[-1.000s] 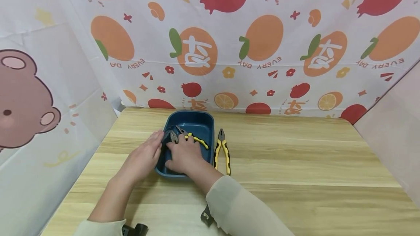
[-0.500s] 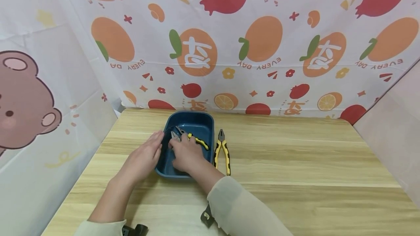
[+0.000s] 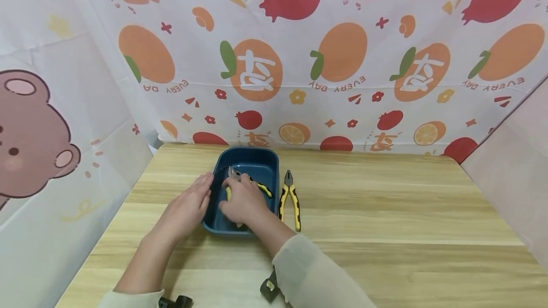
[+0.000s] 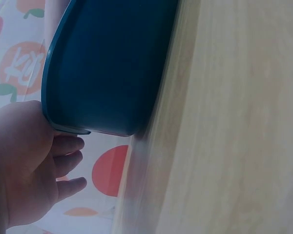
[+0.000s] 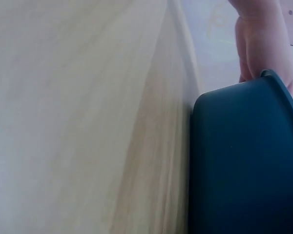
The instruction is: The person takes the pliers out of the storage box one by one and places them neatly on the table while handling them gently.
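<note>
A dark blue tray (image 3: 259,159) stands on the table, with my right hand (image 3: 245,202) reaching down inside it. The fingers grip a pair of yellow-handled pliers (image 3: 232,172); grey jaws show beyond the fingertips, and most of the handles lie under the hand. Another yellow and black handle (image 3: 264,188) lies in the tray to the right of the fingers. My left hand (image 3: 188,206) rests its straight fingers against the tray's left side. In the left wrist view, the left hand (image 4: 29,170) is at the tray's rim (image 4: 46,83).
Yellow and black pliers (image 3: 288,186) lie on the wooden table (image 3: 385,213) just right of the tray, jaws pointing away. A fruit-print cloth (image 3: 299,61) hangs behind the table's far edge. A bear-print cloth (image 3: 38,137) hangs at the left.
The right hand has taken hold of the pliers in the tray and shifted them slightly rightward, their handles now showing beside the fingers. The left hand has stayed at the tray's side.
</note>
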Motion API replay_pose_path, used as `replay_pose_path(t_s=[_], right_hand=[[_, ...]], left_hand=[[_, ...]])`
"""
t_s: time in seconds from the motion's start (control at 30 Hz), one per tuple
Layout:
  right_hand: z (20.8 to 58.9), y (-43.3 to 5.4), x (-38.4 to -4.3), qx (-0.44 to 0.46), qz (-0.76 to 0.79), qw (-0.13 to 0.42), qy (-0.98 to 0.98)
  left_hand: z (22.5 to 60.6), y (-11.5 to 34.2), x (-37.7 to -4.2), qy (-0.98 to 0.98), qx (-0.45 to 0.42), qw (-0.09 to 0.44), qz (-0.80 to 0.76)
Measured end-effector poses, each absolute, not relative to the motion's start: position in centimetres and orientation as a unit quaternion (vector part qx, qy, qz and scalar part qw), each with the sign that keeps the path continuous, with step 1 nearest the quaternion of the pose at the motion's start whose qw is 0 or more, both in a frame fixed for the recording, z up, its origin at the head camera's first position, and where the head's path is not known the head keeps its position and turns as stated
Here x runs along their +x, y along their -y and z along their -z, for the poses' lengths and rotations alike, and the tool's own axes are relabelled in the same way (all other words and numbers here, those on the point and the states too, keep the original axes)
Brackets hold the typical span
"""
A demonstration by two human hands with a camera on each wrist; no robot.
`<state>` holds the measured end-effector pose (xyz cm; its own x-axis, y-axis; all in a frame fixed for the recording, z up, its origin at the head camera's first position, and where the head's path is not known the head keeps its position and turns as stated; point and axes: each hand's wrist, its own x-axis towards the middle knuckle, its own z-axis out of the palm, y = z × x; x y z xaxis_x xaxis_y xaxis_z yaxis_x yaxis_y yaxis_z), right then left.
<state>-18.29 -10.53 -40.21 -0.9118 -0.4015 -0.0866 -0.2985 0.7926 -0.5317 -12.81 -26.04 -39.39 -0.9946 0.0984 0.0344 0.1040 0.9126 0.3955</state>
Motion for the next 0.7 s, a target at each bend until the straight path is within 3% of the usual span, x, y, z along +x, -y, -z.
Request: replay_pose_path(t_s=[0.33, 0.7], right_hand=[[39.3, 8.8, -18.0, -0.161, 0.451, 0.045, -0.877], [38.8, 6.1, -17.9, -0.191, 0.553, -0.019, -0.811]], left_hand=[[39.3, 25.9, -12.6, 0.98, -0.048, 0.014, 0.193], [39.3, 25.9, -12.5, 0.981, -0.045, 0.02, 0.187]])
